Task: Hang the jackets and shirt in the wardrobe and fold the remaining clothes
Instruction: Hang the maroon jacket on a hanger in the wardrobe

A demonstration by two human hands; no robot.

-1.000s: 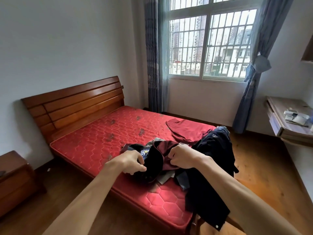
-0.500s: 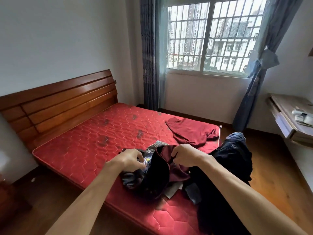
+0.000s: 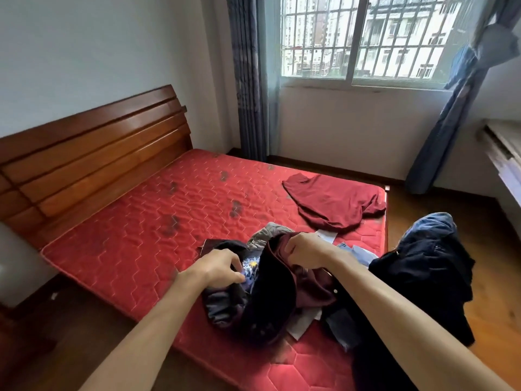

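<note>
A heap of dark clothes lies at the near corner of the red mattress [image 3: 146,235]. Uppermost is a dark jacket with maroon lining [image 3: 270,300] and a blue embroidered patch. My left hand [image 3: 218,268] grips its left edge by the patch. My right hand [image 3: 303,249] is closed on the maroon lining at the top. A dark navy jacket [image 3: 428,263] drapes over the bed's right corner. A maroon shirt [image 3: 332,203] lies flat farther back. Grey, white and light-blue garments poke out under the heap.
A wooden headboard [image 3: 93,156] stands at the left against the wall. Blue curtains [image 3: 249,77] frame a barred window [image 3: 363,38]. A wooden desk edge [image 3: 504,153] juts in at the right. Wood floor [image 3: 496,314] surrounds the bed.
The view has come closer to the bed and shifted right. Both hands stay on the dark jacket, with its maroon lining pulled up a little more.
</note>
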